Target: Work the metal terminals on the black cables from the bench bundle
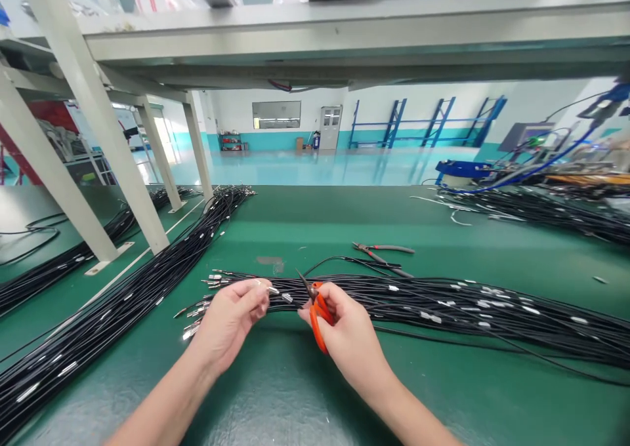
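In the head view, my left hand (229, 324) pinches the end of a black cable (287, 298) between thumb and fingers; a white label sits on the cable near the fingertips. My right hand (352, 334) is wrapped round a pair of scissors (319, 324) with orange handles, their dark blades pointing up and left. Both hands are over the near bundle of black cables (443, 298), which carries many white labels. Metal connectors (197, 308) at its left end are partly hidden behind my left hand.
Diagonal cutters (386, 248) lie just beyond the bundle on the green tabletop (305, 210). A second cable bundle (162, 269) runs along the left, near a shelf post (105, 124). More cables (546, 210) lie at far right. An overhead shelf (315, 39) spans the bench.
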The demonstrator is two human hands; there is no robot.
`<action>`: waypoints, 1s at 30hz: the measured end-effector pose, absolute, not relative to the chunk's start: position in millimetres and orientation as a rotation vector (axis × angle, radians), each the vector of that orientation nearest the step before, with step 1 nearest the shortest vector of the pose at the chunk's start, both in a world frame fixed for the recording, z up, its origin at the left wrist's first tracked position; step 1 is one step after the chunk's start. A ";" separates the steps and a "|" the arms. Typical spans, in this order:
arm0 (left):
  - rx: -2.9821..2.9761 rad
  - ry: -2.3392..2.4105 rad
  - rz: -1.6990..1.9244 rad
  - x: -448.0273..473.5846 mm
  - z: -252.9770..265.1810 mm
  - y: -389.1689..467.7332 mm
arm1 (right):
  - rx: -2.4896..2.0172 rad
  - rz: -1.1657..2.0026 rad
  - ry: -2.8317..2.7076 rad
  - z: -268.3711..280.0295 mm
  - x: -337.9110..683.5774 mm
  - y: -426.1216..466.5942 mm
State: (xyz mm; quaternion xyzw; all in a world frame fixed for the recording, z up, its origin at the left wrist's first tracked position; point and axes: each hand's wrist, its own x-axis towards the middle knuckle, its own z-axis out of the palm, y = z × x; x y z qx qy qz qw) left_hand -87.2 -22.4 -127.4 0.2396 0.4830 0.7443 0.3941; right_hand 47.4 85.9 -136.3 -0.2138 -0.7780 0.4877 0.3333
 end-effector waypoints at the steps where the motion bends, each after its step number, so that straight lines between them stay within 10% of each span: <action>1: 0.582 1.162 1.923 -84.3 -131.8 -20.8 | -0.574 1.315 -2.016 -136.2 46.6 84.8; 30: 0.607 0.860 1.671 -68.6 -151.2 -21.4 | -0.586 1.786 -1.725 -134.1 42.9 91.3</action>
